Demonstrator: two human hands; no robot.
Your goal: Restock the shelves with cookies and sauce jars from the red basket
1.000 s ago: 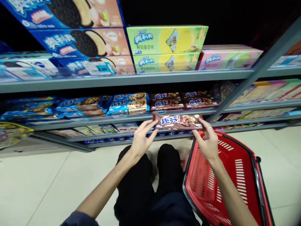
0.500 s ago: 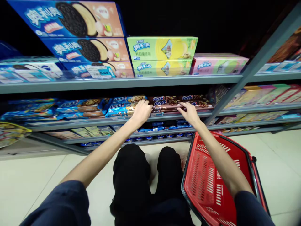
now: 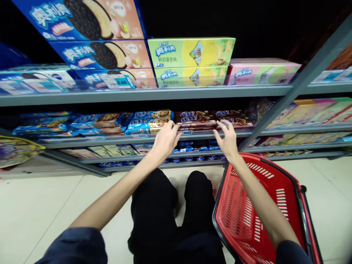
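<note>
From the head camera, two bare hands reach out to a shelf (image 3: 115,140) full of cookie packs. The two hands are well apart from each other. The left hand (image 3: 164,142) is by the left end of the front brown cookie packs (image 3: 192,118). Its thumb and fingers are a little way apart. The right hand (image 3: 227,140) is by the right end of the same packs, with its thumb and fingers spread. I cannot tell if any fingertips touch the packs. The brown packs lie flat on the shelf, in a pile, between the two hands.

More brown packs (image 3: 235,121) lie just to the right, behind the right hand. Blue cookie packs (image 3: 147,124) lie just to the left, near the left hand.

On the shelf above, there are big blue boxes (image 3: 110,55) in a stack, two green boxes (image 3: 176,53) and a pink box (image 3: 264,71). A price tag (image 3: 117,81) is in front of the blue boxes.

A red basket (image 3: 282,190) is on the floor (image 3: 46,205), to the right of two knees in black pants (image 3: 154,205). The right arm reaches over the basket.
</note>
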